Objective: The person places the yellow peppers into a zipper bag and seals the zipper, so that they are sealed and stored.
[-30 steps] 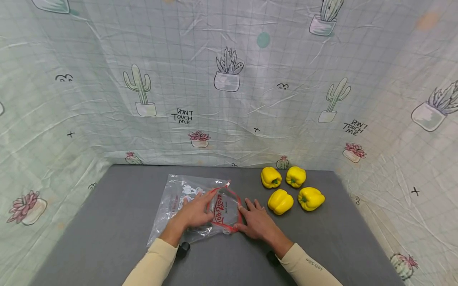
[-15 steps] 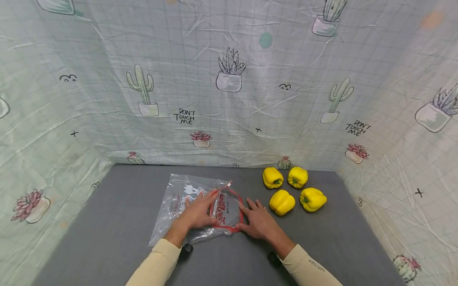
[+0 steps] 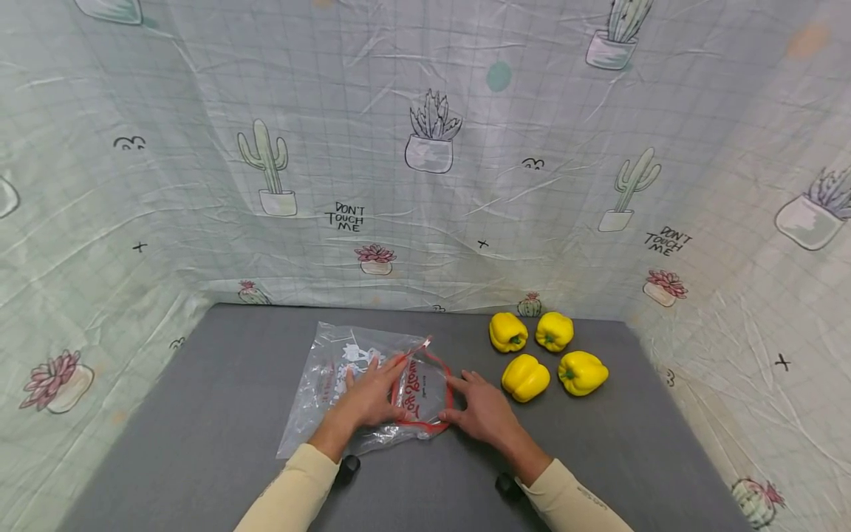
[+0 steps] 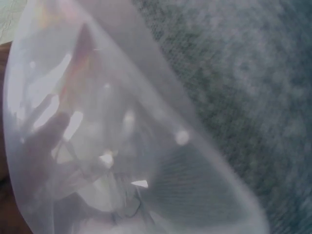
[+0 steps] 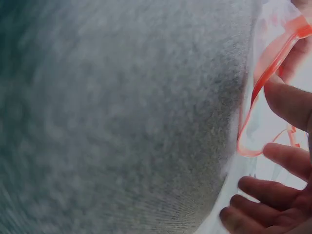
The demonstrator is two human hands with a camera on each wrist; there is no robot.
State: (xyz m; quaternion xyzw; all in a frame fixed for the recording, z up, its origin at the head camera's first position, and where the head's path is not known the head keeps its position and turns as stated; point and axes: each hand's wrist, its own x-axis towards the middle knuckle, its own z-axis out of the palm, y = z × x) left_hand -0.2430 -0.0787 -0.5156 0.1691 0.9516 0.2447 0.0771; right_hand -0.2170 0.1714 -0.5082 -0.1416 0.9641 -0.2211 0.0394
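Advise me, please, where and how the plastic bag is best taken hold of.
Probably by the red rim at its mouth, coming from the right with the right hand, thumb and fingers pinching one edge. The plastic bag lies on the table with its rim gaping toward the right. The right hand is at the rim; the left hand rests on the bag.

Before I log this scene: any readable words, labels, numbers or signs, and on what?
"DON'T TOUCH ME": backdrop, left of centre.
"DON'T TOUCH ME": backdrop, right.
"+"-like marks: backdrop.
Red script: clear bag, sideways, can't read reliably.
Small dark line beside it: too small.
Fainter red print: bag, unreadable.
Small print: right sleeve, blurred.
Wrist views: nothing readable.
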